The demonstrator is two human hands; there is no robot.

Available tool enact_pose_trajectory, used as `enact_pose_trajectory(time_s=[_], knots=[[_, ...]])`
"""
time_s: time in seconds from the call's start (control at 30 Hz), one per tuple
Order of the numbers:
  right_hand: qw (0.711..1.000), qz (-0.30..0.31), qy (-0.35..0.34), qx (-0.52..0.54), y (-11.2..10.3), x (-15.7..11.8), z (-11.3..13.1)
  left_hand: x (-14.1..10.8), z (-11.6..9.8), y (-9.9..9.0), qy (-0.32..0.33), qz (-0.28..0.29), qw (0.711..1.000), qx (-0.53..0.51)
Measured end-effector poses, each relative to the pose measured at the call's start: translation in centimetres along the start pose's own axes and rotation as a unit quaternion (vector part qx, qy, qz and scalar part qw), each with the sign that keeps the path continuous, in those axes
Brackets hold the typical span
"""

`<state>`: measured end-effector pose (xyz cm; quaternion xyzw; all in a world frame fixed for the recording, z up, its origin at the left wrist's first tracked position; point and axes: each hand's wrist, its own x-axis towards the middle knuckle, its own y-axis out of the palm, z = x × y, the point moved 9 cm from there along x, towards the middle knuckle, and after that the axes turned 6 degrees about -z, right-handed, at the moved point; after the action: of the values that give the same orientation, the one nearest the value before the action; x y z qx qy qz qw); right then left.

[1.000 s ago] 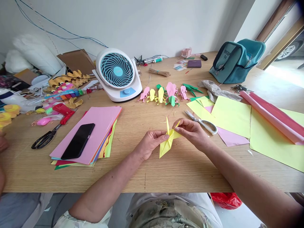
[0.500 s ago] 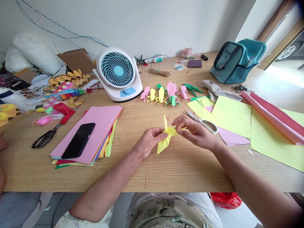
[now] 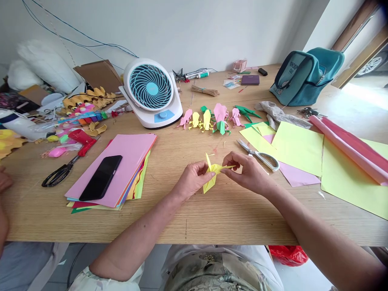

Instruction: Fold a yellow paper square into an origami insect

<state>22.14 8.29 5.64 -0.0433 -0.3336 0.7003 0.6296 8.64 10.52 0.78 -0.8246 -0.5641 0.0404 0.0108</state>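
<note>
A folded yellow paper piece [image 3: 209, 186] with thin pointed arms is held just above the wooden table [image 3: 169, 218], near its middle. My left hand [image 3: 194, 178] pinches its left side between thumb and fingers. On the right, my right hand [image 3: 247, 171] grips the base of the arm that points right. One narrow point stands up beside my left fingers. Beyond the hands stands a row of folded paper figures, among them a pink one [image 3: 220, 112], a yellow one [image 3: 207, 120] and a green one [image 3: 221, 127]. Scissors [image 3: 260, 156] lie right of my right hand.
Left are a phone [image 3: 101, 178] on a paper stack [image 3: 133, 145], black-handled scissors [image 3: 57, 174] and a white fan [image 3: 163, 115]. Yellow sheets [image 3: 298, 149], a pink roll [image 3: 348, 149] and a teal bag [image 3: 303, 81] are right. Another person's hand [image 3: 4, 180] shows at the left edge.
My right hand has shifted slightly left and its fingers have closed in nearer the centre of the yellow piece. The upright point now leans left and looks shorter. The view has moved slightly.
</note>
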Motion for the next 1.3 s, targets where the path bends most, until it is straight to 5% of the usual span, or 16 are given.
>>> enact_pose_trajectory(time_s=[0.27,0.43,0.87,1.3], knots=[[0.999,-0.037,0.023,0.017,-0.7,0.1,-0.3,-0.2,0.5,0.5,-0.052,0.026,0.995,-0.076],[0.999,-0.027,0.034,0.008,-0.4,-0.1,-0.4,0.0,-0.1,0.0,0.005,0.004,1.0,0.003],[0.982,0.107,0.155,0.033,1.5,-0.8,-2.7,0.0,0.7,0.9,0.0,0.088,0.995,0.044],[0.99,0.098,0.096,0.029,1.5,-0.6,-1.9,-0.1,-0.1,0.8,0.032,0.117,0.986,0.117]])
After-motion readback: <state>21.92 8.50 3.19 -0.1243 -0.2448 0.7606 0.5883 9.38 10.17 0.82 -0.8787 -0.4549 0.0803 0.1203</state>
